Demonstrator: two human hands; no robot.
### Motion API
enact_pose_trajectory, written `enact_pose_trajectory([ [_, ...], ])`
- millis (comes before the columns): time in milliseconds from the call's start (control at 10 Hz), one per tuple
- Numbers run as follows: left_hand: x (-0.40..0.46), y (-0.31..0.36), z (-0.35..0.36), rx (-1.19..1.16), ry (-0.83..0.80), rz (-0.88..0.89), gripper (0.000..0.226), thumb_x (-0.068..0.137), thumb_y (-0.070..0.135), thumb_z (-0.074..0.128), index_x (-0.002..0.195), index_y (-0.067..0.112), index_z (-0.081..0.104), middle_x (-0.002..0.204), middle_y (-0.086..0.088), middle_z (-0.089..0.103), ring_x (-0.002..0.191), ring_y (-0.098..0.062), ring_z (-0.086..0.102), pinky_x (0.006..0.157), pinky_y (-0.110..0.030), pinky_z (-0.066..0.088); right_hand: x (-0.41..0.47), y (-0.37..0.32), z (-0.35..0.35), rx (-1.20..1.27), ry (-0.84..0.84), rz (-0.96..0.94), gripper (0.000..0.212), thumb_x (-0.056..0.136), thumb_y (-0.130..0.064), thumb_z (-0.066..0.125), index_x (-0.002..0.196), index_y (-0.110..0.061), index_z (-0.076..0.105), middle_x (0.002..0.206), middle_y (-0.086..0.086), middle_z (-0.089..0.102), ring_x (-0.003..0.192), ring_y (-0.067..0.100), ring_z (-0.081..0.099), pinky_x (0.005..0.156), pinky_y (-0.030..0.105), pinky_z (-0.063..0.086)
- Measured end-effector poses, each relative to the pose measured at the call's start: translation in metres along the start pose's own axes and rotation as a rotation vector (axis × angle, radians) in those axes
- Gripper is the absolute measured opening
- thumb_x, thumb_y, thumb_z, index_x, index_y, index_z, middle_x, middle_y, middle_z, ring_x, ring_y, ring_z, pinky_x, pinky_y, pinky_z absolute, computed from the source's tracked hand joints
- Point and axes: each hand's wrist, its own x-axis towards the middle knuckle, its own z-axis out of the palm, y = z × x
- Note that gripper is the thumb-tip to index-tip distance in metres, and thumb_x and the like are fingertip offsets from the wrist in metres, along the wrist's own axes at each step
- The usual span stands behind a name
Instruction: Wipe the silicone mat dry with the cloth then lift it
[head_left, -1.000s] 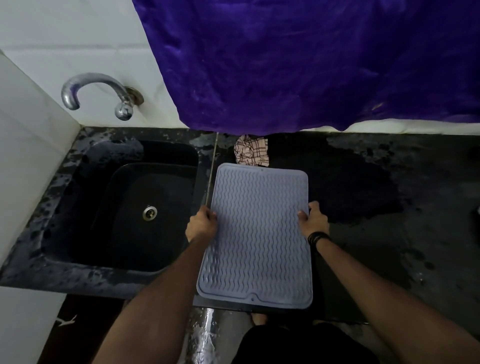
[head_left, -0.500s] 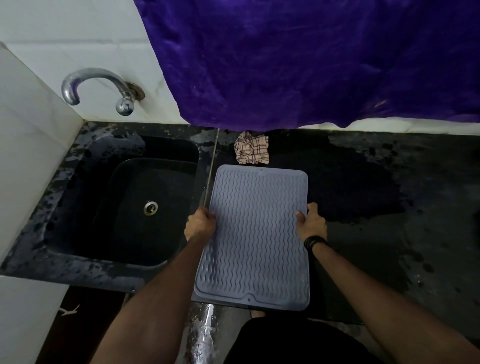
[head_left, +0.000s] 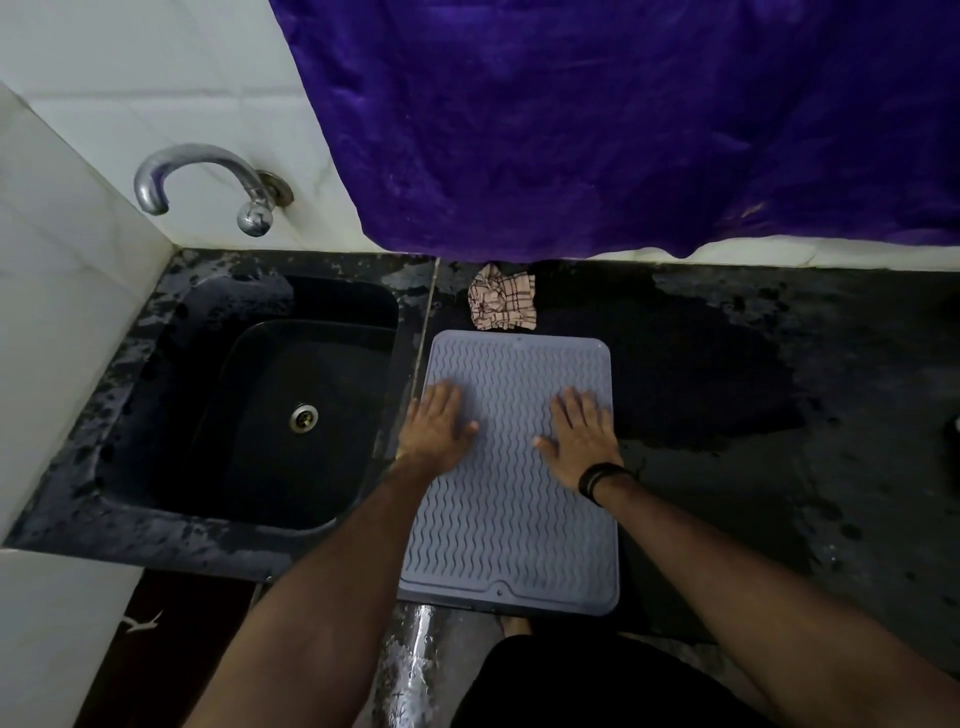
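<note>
I press my left hand and right hand flat, fingers straight, on the mat to settle it on the counter; the cloth lies crumpled just behind, seemingly not touching

The wall is made of white tiles. A big purple cloth hangs down over it on the right. A shiny metal tap sticks out of the wall and curves over a black sink. The sink has a round metal drain in the bottom. The black counter has wet spots and pale marks on it. The light is dim. Below the counter there is dark floor.
</note>
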Motion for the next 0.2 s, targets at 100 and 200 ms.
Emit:
enact_pose_trajectory([
  [100,0.000,0.010,-0.001,0.009,-0.175,0.012,0.082,0.102,0.058,0.035,0.162,0.019,-0.006,0.169,-0.005,-0.017,0.155,-0.024,-0.015,0.125,-0.048,-0.006,-0.001,-0.007,-0.006,0.039,-0.116,0.038,0.077,0.099,-0.057,0.027,0.156,-0.017,-0.005,0.164,0.008,-0.015,0.151,0.029,-0.013,0.120,0.049,-0.007],
  [200,0.002,0.017,-0.011,-0.007,-0.172,-0.004,0.085,0.102,0.059,0.037,0.162,0.020,-0.009,0.168,-0.005,-0.019,0.155,-0.025,-0.016,0.123,-0.050,-0.007,0.005,-0.013,-0.026,0.059,-0.100,0.060,0.079,0.099,-0.057,0.030,0.156,-0.016,-0.007,0.164,0.008,-0.016,0.151,0.028,-0.014,0.121,0.051,-0.004],
])
